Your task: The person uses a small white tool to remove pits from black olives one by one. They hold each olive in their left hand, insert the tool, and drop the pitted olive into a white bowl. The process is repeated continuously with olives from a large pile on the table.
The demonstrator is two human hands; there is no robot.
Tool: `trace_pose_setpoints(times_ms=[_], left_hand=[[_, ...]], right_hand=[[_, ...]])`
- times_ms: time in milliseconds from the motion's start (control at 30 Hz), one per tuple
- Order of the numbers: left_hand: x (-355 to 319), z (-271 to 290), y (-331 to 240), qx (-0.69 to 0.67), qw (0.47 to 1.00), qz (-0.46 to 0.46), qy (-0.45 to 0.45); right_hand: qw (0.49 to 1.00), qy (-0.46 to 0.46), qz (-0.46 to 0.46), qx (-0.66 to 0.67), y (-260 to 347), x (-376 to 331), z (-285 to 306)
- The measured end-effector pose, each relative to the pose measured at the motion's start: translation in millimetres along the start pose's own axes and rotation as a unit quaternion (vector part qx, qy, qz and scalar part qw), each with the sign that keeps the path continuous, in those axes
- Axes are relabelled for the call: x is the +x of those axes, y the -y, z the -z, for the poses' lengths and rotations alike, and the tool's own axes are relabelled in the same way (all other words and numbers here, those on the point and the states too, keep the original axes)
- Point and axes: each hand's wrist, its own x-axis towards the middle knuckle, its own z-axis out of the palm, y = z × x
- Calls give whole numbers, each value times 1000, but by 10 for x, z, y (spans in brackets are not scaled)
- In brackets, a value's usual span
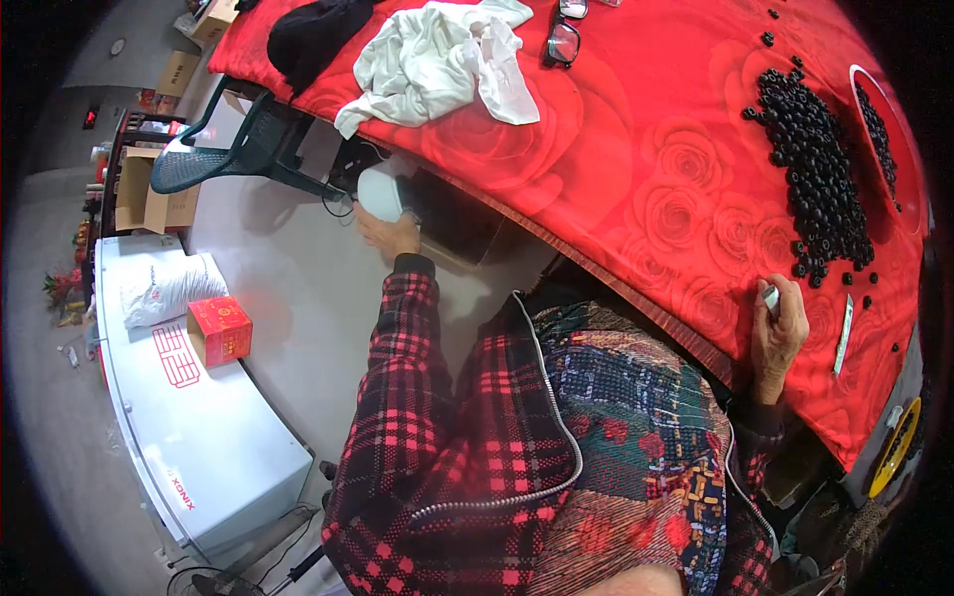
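Beyond the table's near edge, my left hand (390, 234) reaches down and left, its fingers closed on the lower rim of a white rounded object (380, 191); its exact kind is unclear. A dark open box (452, 214) stands beside it, partly under the table. At the right, my right hand (780, 333) rests at the edge of the red rose-patterned tablecloth (596, 149). Its curled fingers hold a small pale cylindrical object (771, 296), mostly hidden. Right of that hand lies a thin whitish strip (844, 336). Farther off spreads a pile of small black ring-like pieces (815, 174).
A red white-rimmed container (905, 189) holds more black pieces. White cloth (422, 65), a black cloth item (308, 42) and eyeglasses (562, 45) lie at the far side. A dark chair (234, 159), white freezer (219, 447) and red box (221, 331) stand left. A yellow-rimmed container (894, 449) is lower right.
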Motion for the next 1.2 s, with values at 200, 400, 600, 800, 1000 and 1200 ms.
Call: trace_pose_setpoints(times_ms=[200,400,600,800,1000,1200], left_hand=[[-32,-90,37,38,989,-138,-27],[-76,107,-25,-4,989,-138,-44],[-94,126,393,-88,983,-136,-91],[-37,1350,-267,-544,816,198,10],[-273,1844,-1416,-679,713,17,176],[-665,1145,-2538,-657,496,141,551]], right_hand=[[1000,-2,-9,11,35,22,5],[1000,4,-7,17,3,-1,13],[1000,-1,-9,22,65,-2,24],[1000,-4,3,-31,6,8,70],[1000,-6,-10,-29,12,20,72],[999,-18,1,-26,11,26,103]])
